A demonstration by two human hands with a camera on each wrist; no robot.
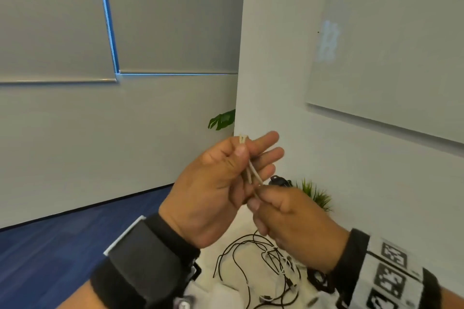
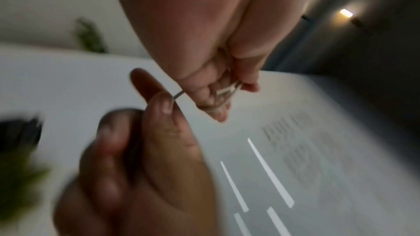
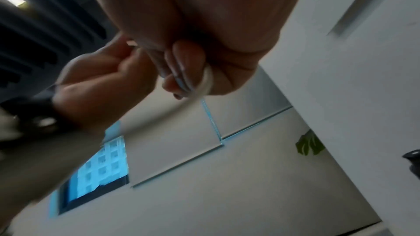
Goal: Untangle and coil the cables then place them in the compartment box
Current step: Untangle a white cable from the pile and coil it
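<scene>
Both hands are raised in front of the wall, holding a thin beige cable (image 1: 251, 173) folded into a few strands. My left hand (image 1: 221, 180) pinches the folded top end between thumb and fingers, the other fingers stretched out. My right hand (image 1: 288, 216) grips the lower part of the same cable in curled fingers, just below the left. In the left wrist view the cable (image 2: 223, 91) runs from the left fingers to the right hand (image 2: 145, 150). A white loop of cable (image 3: 208, 82) shows in the right wrist view. A tangle of black and white cables (image 1: 263, 266) lies on the table below.
The white table (image 1: 241, 223) stands against a white wall with a whiteboard (image 1: 391, 40). A small green plant (image 1: 316, 194) and a dark object (image 1: 278, 180) sit at the table's back. Blue carpet (image 1: 62, 243) lies to the left. The compartment box is out of view.
</scene>
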